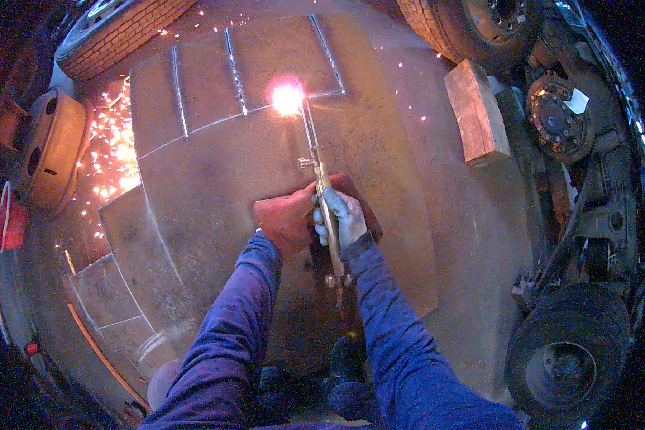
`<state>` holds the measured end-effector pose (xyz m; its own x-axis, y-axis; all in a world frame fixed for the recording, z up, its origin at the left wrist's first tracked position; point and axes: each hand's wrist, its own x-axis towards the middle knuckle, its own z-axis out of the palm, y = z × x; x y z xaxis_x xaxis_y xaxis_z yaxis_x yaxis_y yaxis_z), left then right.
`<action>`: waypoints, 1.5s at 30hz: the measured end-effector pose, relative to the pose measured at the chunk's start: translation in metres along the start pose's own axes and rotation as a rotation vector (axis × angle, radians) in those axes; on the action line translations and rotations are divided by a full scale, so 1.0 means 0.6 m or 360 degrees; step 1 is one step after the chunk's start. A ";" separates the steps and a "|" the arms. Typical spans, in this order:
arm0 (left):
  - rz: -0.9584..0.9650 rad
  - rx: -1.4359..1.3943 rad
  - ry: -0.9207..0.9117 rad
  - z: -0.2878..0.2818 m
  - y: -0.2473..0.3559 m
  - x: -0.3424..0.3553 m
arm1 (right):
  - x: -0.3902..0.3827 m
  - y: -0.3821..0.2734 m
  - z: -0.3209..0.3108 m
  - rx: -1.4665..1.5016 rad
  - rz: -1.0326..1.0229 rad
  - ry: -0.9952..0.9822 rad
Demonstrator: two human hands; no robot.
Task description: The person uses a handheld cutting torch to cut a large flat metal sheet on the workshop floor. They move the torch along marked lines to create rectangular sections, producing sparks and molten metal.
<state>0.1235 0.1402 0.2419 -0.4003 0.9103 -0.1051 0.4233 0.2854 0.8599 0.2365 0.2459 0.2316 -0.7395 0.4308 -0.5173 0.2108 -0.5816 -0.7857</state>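
Head view: two hands, one torch, one steel plate counted. Right hand point(347, 218) was closed around the handle of the torch point(323, 174); left hand point(287, 218), in a red glove, sat against its left side, grip partly hidden, so could not tell whether closed. Torch lay over the middle of the steel plate point(365, 154), pointing away from the body, one glare point(288, 99) at its tip. Three short pale lines point(235, 72) met one long curved line. Tyres point(125, 36): three. Wooden block point(473, 111): one. Containers: one red bucket-like vessel point(14, 229), far left; contents not discernible.
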 end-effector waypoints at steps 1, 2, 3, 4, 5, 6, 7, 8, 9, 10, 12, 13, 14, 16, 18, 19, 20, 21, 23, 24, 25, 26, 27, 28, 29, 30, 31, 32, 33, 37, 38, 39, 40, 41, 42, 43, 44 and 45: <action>-0.0003 -0.0006 -0.0013 -0.003 0.005 0.000 | -0.001 -0.001 0.000 0.0002 0.0000 -0.0002; 0.0027 0.0087 0.0010 -0.006 0.011 -0.004 | -0.001 -0.001 0.001 0.0005 0.0000 -0.0004; 0.0032 0.0232 0.0033 -0.009 0.016 -0.006 | -0.001 -0.002 0.001 0.0008 0.0000 -0.0006; 0.0035 0.0377 0.0057 -0.012 0.021 -0.008 | -0.001 -0.002 0.001 0.0008 0.0007 -0.0004; 0.0045 0.0451 0.0085 -0.014 0.024 -0.008 | -0.001 -0.002 0.001 0.0008 0.0015 -0.0001; 0.0056 0.0487 0.0110 -0.016 0.026 -0.010 | -0.001 -0.002 0.001 0.0009 0.0022 0.0001; 0.0067 0.0494 0.0135 -0.016 0.026 -0.009 | -0.001 -0.002 0.001 0.0008 0.0036 0.0005; 0.0081 0.0490 0.0161 -0.017 0.025 -0.009 | 0.000 -0.002 0.001 0.0007 0.0050 0.0008; 0.0091 0.0487 0.0188 -0.016 0.023 -0.008 | 0.001 -0.002 0.001 0.0006 0.0065 0.0012; 0.0102 0.0478 0.0205 -0.015 0.020 -0.007 | 0.001 -0.002 0.001 0.0008 0.0066 0.0006; 0.0120 0.0484 0.0237 -0.011 0.013 -0.006 | 0.001 -0.002 0.000 0.0015 0.0066 -0.0006; 0.0123 0.0485 0.0248 -0.009 0.009 -0.006 | 0.001 -0.002 0.000 0.0006 0.0061 0.0003; 0.0129 0.0483 0.0258 -0.007 0.006 -0.006 | 0.001 -0.002 0.001 -0.0003 0.0055 0.0011; 0.0140 0.0473 0.0278 -0.003 0.001 -0.006 | 0.000 -0.003 0.001 -0.0016 0.0054 0.0022; 0.0153 0.0457 0.0291 -0.001 -0.002 -0.007 | -0.001 -0.003 0.002 -0.0024 0.0062 0.0027; 0.0152 0.0451 0.0290 -0.001 -0.002 -0.005 | -0.001 -0.004 0.002 -0.0031 0.0055 0.0028; 0.0150 0.0448 0.0289 -0.001 -0.001 -0.006 | -0.001 -0.004 0.002 -0.0037 0.0048 0.0029; 0.0149 0.0456 0.0291 -0.001 0.000 -0.006 | -0.001 -0.004 0.003 -0.0055 0.0045 0.0042; 0.0141 0.0485 0.0282 -0.004 0.004 -0.007 | -0.002 -0.005 0.003 -0.0031 0.0051 0.0025; 0.0131 0.0521 0.0274 -0.007 0.007 -0.008 | -0.003 -0.006 0.003 -0.0025 0.0056 0.0023; 0.0121 0.0558 0.0265 -0.009 0.010 -0.009 | -0.003 -0.006 0.003 -0.0029 0.0058 0.0030; 0.0107 0.0610 0.0258 -0.011 0.012 -0.011 | -0.003 -0.007 0.003 -0.0033 0.0062 0.0037; 0.0098 0.0680 0.0264 -0.013 0.015 -0.013 | -0.003 -0.007 0.003 -0.0037 0.0064 0.0043; 0.0100 0.0645 0.0261 -0.015 0.016 -0.013 | -0.003 -0.007 0.003 -0.0030 0.0066 0.0041; 0.0106 0.0628 0.0270 -0.015 0.017 -0.013 | -0.003 -0.007 0.003 -0.0022 0.0068 0.0040; 0.0112 0.0611 0.0278 -0.015 0.017 -0.014 | -0.002 -0.006 0.003 -0.0014 0.0070 0.0040; 0.0118 0.0594 0.0286 -0.014 0.017 -0.013 | -0.002 -0.006 0.002 -0.0013 0.0072 0.0032; 0.0125 0.0578 0.0294 -0.013 0.015 -0.012 | -0.001 -0.006 0.001 -0.0011 0.0073 0.0024; 0.0141 0.0571 0.0313 -0.012 0.014 -0.012 | -0.001 -0.005 0.001 -0.0010 0.0075 0.0017; 0.0140 0.0430 0.0315 -0.008 0.010 -0.007 | 0.001 -0.004 -0.003 -0.0014 0.0072 0.0004; 0.0125 0.0454 0.0323 -0.008 0.011 -0.007 | 0.002 -0.004 -0.003 -0.0025 0.0069 0.0005; 0.0111 0.0478 0.0331 -0.009 0.012 -0.007 | 0.003 -0.004 -0.004 -0.0039 0.0067 0.0010; 0.0069 0.0446 0.0283 -0.012 0.014 -0.008 | 0.003 -0.004 -0.004 -0.0037 0.0070 0.0006; 0.0027 0.0414 0.0236 -0.015 0.017 -0.008 | 0.004 -0.004 -0.004 -0.0038 0.0074 0.0005; -0.0030 0.0406 0.0187 -0.017 0.020 -0.009 | 0.004 -0.004 -0.004 -0.0044 0.0076 0.0011; -0.0045 0.0416 0.0168 -0.019 0.022 -0.010 | 0.003 -0.004 -0.004 -0.0036 0.0078 0.0005; -0.0075 0.0450 0.0147 -0.020 0.024 -0.011 | 0.003 -0.004 -0.004 -0.0034 0.0079 0.0007; -0.0105 0.0484 0.0127 -0.020 0.025 -0.012 | 0.003 -0.004 -0.004 -0.0031 0.0080 0.0009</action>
<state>0.1230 0.1346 0.2617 -0.4922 0.8640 -0.1059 0.6132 0.4305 0.6624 0.2362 0.2497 0.2317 -0.7241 0.4053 -0.5581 0.2602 -0.5889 -0.7652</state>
